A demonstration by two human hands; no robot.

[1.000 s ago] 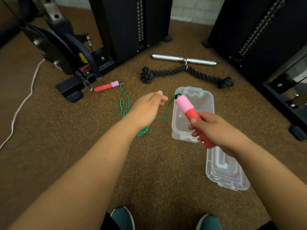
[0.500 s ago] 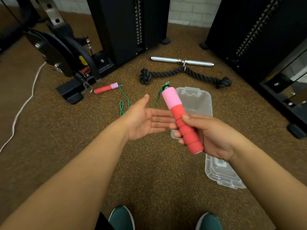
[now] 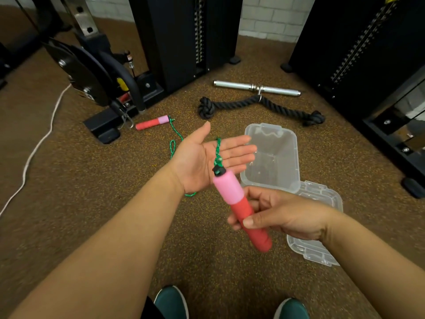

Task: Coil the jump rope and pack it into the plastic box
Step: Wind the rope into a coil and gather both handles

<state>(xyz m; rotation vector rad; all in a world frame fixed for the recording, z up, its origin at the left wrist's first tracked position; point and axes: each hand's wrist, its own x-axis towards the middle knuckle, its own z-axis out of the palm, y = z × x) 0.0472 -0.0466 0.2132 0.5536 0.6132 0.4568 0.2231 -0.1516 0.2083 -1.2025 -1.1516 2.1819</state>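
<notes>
My right hand (image 3: 278, 212) grips a pink-and-red jump rope handle (image 3: 239, 203), tilted with its pink end up and to the left. The green rope (image 3: 217, 151) runs from that end across the palm of my left hand (image 3: 207, 157), which is held flat with fingers apart. Behind the hand the rope trails over the floor to the second handle (image 3: 151, 123) lying near the machine base. The clear plastic box (image 3: 292, 143) stands open on the floor just right of my left hand, nothing inside. Its clear lid (image 3: 322, 249) lies beside it, partly under my right wrist.
A black knotted rope attachment (image 3: 259, 104) and a steel bar (image 3: 256, 87) lie beyond the box. Black weight machines (image 3: 184, 38) stand at the back and right. A white cord (image 3: 39, 143) runs along the floor at left. My two green shoes (image 3: 172, 302) show at the bottom.
My right hand has drawn the handle nearer and lower. My left hand turned palm up and flat, and the rope now lies across it.
</notes>
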